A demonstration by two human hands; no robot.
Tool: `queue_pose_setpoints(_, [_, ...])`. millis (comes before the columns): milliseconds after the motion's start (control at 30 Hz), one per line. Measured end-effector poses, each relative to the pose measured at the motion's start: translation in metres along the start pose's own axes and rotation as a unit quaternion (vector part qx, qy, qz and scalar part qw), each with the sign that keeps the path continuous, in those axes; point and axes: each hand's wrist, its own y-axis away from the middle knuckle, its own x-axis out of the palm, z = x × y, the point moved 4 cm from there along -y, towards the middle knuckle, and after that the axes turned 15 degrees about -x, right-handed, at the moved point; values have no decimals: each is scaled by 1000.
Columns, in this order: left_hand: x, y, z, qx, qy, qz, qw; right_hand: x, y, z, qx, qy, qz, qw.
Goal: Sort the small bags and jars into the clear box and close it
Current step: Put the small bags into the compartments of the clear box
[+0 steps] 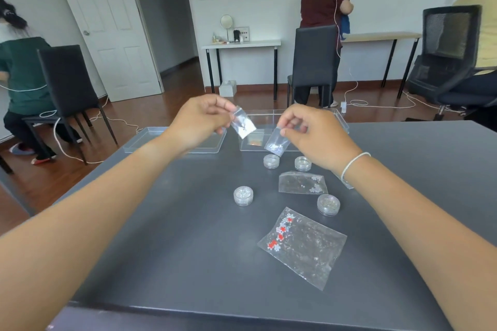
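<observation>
My left hand point(199, 118) and right hand point(313, 134) each pinch a small bag point(243, 125) above the clear box point(341, 118), which lies just beyond, nearer my right.

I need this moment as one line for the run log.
left hand: holds small bag | right hand: holds small bag | box: open | jars on table: four | flat bags: two
</observation>
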Motion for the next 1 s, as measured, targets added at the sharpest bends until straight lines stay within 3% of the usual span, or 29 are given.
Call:
queue_pose_setpoints(267, [30,-54,-15,10,-104,-33,994,-5,0,5,-14,35,-80,996])
queue_pose_setpoints(633, [46,-72,13,-27,-230,48,972,-11,-1,3,3,39,-108,993])
queue_pose_setpoints(867, [46,-69,18,-16,-227,66,972,-12,0,1,10,33,-110,993])
queue_pose_setpoints(1000, [30,-58,19,28,-217,7,976,-6,-4,6,9,25,-111,993])
